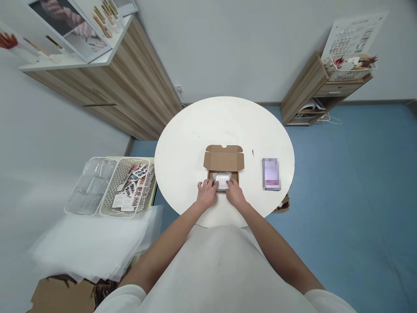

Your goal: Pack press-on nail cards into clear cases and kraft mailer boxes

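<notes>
An unfolded-lid brown cardboard box (224, 161) lies at the near middle of the round white table, its lid raised toward the far side. Inside the box sits a small white packet (223, 181) that looks wrapped in translucent material. My left hand (207, 193) grips the packet's left side, fingers bent over the box's near edge. On the opposite side, my right hand (235, 193) has its fingertips on the packet's right end. The packet's underside and the box's floor beneath it are hidden.
A purple blurred-out item (271, 174) lies on the right of the round table (182, 143). To the left stand a basket (106, 202) of printed cards, clear plastic packs (94, 182) and white sheets (97, 243). Wooden cabinets (140, 74) line the wall.
</notes>
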{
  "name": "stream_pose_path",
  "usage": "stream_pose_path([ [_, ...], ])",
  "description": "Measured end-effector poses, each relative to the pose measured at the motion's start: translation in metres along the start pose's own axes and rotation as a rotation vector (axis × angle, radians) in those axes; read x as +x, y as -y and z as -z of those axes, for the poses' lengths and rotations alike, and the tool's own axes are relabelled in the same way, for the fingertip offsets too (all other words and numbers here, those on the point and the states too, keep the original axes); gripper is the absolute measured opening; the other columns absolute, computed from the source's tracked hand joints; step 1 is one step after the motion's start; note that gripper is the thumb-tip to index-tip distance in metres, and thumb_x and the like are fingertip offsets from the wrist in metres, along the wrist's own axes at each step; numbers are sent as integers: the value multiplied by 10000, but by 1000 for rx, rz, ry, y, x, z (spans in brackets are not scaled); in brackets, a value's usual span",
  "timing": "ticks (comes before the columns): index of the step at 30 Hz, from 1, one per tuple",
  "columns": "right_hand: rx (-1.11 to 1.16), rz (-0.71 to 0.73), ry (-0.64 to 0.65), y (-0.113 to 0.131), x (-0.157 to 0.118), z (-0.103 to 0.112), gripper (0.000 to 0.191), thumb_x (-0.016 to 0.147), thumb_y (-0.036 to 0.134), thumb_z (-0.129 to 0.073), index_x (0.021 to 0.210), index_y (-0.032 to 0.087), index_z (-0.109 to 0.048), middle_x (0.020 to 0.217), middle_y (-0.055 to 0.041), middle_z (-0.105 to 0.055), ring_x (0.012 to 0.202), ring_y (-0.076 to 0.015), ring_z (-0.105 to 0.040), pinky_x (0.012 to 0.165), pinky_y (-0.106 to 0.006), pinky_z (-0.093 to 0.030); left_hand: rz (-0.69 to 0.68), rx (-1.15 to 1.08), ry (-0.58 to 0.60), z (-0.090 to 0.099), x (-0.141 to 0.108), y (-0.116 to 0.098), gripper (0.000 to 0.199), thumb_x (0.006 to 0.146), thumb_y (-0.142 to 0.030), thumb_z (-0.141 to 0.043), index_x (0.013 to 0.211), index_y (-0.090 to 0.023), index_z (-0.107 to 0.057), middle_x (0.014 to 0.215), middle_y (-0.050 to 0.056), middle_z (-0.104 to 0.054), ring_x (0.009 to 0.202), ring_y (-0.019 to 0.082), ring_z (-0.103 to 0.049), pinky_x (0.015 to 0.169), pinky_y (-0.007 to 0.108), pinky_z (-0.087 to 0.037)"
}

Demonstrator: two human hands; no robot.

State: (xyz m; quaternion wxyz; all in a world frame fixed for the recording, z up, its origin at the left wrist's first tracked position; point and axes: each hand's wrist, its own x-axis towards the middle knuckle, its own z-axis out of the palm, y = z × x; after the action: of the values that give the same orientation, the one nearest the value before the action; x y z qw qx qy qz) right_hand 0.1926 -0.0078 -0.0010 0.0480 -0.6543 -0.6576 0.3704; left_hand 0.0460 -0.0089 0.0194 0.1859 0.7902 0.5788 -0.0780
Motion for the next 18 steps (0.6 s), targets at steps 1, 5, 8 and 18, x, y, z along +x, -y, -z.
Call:
stream_pose_path([
  [1, -9, 2, 2, 1, 0, 0, 431, 781, 101, -402, 1210, 108, -435, 1312, -162, -352, 1121, -235, -448, 877, -327, -394, -4, 2, -6, 0, 0, 0, 564, 666, -84, -435, 1202, -259, -420, 1220, 89, -427, 1133, 261, -324, 908, 481, -218],
  [5, -56, 31, -12, 3, 1, 1, 380, 775, 97, -410, 1148, 89, -486, 1301, -186, -340, 1105, -246, -457, 874, -334, -398, -18, -10, -42, 0, 1, 2, 545, 654, -89, -443, 1176, -247, -447, 1219, 102, -418, 1137, 262, -328, 891, 457, -250],
  [8, -49, 109, -88, 2, 0, 5, 352, 772, 117, -420, 1113, 96, -507, 1288, -176, -344, 1118, -239, -440, 887, -334, -395, -14, -67, -79, 4, 1, 2, 527, 652, -131, -476, 1166, -244, -459, 1251, 103, -393, 1145, 268, -330, 889, 442, -270],
  [18, 463, -123, -482, -40, 35, 77, 455, 749, 511, -474, 1066, 190, -528, 990, -80, -524, 769, -170, -500, 718, -328, -442, 326, -831, -199, 34, 41, 49, 704, 736, -547, -464, 1311, -186, -281, 1309, 132, -381, 1105, 242, -445, 887, 370, -355],
])
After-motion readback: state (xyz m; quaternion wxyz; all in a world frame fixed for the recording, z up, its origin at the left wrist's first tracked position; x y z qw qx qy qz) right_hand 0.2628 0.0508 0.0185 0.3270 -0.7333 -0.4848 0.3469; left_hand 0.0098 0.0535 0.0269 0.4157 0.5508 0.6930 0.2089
